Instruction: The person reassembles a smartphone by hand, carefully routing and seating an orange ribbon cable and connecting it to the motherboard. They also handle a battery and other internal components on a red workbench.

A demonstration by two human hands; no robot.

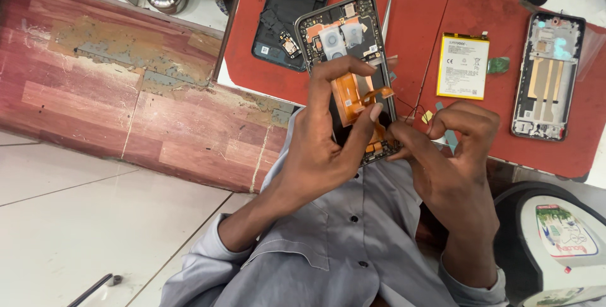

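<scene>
My left hand (328, 136) grips an opened phone body (344, 35) from its left side, thumb and fingers wrapped around the frame. Inside it show a circuit board at the top and orange flex cables (353, 95) in the middle. My right hand (451, 155) pinches at the lower right edge of that phone, its fingertips on a small part near the flex cable. Metal tweezers (386, 16) lie behind the phone on the red mat (416, 23).
On the red mat lie a dark back cover (290, 10), a white and yellow battery (464, 66), and a second opened phone frame (548, 73). A round white and black device (555, 244) sits at lower right. Tiled floor and worn red planks (95, 92) lie left.
</scene>
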